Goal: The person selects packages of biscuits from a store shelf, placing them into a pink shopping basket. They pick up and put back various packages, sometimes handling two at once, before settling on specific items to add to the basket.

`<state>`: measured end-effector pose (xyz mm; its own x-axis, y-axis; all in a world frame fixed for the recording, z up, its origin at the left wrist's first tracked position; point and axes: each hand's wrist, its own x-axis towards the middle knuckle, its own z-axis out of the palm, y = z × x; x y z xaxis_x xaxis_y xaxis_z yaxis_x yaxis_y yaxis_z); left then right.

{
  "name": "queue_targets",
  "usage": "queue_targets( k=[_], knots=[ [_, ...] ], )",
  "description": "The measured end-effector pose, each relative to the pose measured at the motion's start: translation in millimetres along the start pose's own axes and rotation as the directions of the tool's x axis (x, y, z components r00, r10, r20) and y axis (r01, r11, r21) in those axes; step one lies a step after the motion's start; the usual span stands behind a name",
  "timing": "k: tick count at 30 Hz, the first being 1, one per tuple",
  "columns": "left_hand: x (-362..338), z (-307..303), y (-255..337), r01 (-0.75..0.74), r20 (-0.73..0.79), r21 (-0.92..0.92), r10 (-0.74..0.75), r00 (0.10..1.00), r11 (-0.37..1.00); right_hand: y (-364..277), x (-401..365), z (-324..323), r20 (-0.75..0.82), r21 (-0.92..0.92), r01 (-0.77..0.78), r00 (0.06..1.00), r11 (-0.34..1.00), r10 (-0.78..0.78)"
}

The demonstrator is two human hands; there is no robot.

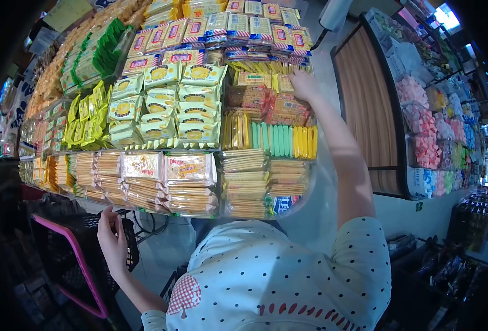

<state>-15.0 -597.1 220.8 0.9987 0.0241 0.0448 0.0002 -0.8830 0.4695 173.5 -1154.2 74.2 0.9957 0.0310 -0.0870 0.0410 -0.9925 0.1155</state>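
Observation:
My right hand point(303, 85) reaches to the far right side of a snack display. Its fingers are bent against a small yellow biscuit packet point(285, 84), and the fingertips are partly hidden. Another yellow packet marked "Biscuit" point(254, 79) lies just left of it. Below the hand are red-and-brown wrapped snacks point(289, 110). My left hand point(112, 238) hangs low, in front of the display's near edge and beside a black basket point(70, 248) with a pink rim. Its fingers are loosely curled, with the thumb apart and nothing visible in them.
Pale green packets point(200, 107) fill the display's middle. Long stick biscuits in clear wrap point(191, 201) line its near edge. Beyond my right arm stands a brown panel point(365, 105) with a black frame, then a rack of hanging colourful goods point(426, 143).

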Motion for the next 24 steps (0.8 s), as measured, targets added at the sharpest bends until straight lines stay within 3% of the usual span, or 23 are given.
queue_targets(
  k=[5, 7, 14, 24],
  knots=[
    [9, 7, 3, -0.068, -0.004, 0.011, 0.068, 0.998, 0.998, 19, 19, 13, 0.056, 0.116, 0.003, 0.998, 0.993, -0.009],
    [12, 11, 4, -0.100, 0.013, 0.020, 0.100, 0.995, 0.995, 22, 20, 9, 0.121, 0.255, -0.034, 0.993, 0.966, 0.003],
    [21, 25, 19, -0.024, 0.099, -0.015, 0.026, 0.995, 1.000, 29, 29, 13, 0.218, 0.133, -0.049, 0.976, 0.990, 0.019],
    [36, 31, 29, -0.126, 0.096, 0.030, 0.123, 0.988, 0.992, 27, 22, 5, 0.203, 0.166, -0.073, 0.978, 0.983, 0.038]
  ],
)
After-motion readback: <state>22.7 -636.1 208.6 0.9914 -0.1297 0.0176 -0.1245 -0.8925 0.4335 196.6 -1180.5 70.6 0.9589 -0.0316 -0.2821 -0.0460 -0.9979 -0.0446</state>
